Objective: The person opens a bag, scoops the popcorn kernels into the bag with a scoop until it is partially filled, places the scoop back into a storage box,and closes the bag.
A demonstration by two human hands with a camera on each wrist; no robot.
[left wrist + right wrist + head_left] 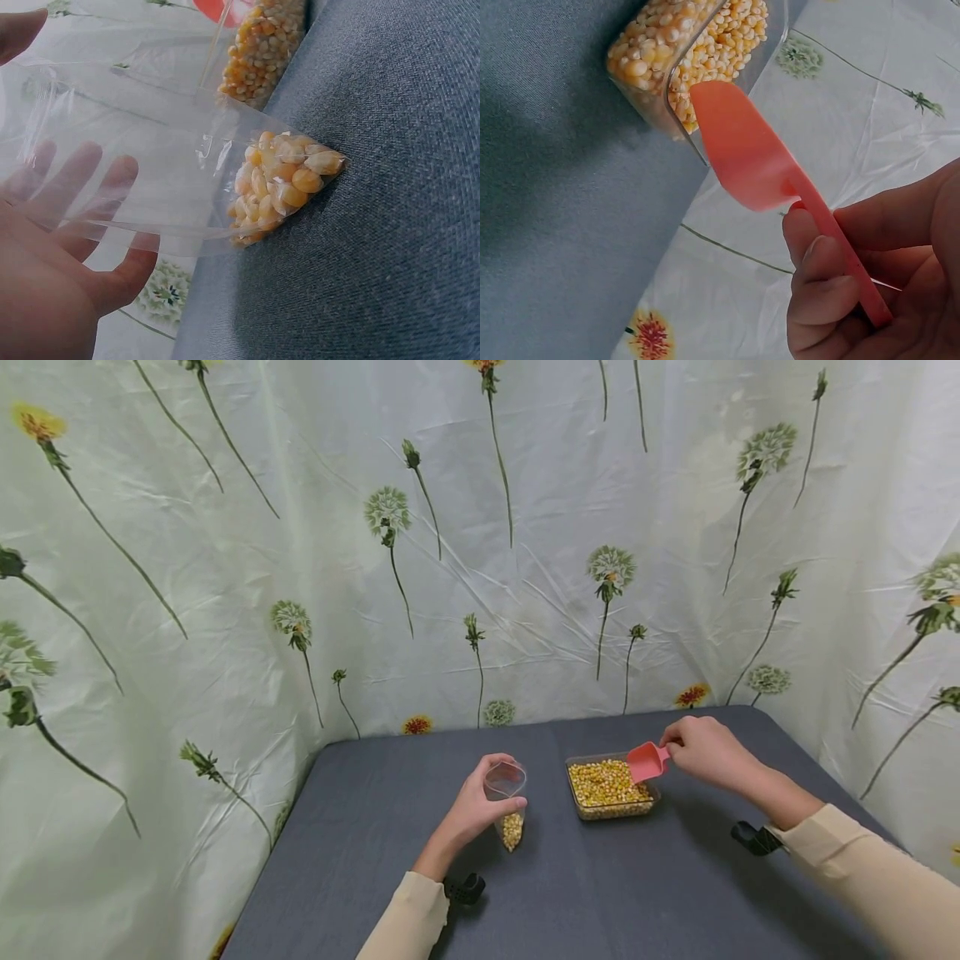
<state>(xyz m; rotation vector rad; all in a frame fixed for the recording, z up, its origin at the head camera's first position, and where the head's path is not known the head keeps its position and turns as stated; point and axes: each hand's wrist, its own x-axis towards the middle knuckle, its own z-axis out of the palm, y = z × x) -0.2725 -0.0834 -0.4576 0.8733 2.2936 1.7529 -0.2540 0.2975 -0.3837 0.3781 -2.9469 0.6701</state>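
Observation:
My left hand (483, 802) curls round the open top of a clear plastic bag (172, 161). Corn kernels (281, 180) fill the bag's pointed lower corner, which hangs down at the grey cloth. In my right hand (705, 750) is a red scoop (742, 150), gripped by its handle between thumb and fingers. The scoop's blade overlaps the right side of a clear rectangular container (617, 811) of yellow corn kernels (603, 781) in the head view. Its bowl shows no kernels in the head view.
A table with a dark grey cloth (375, 827) carries the container, to the right of the bag. Behind it and at the sides hangs a pale curtain (525, 577) printed with dandelions. Black straps (753, 839) show at both wrists.

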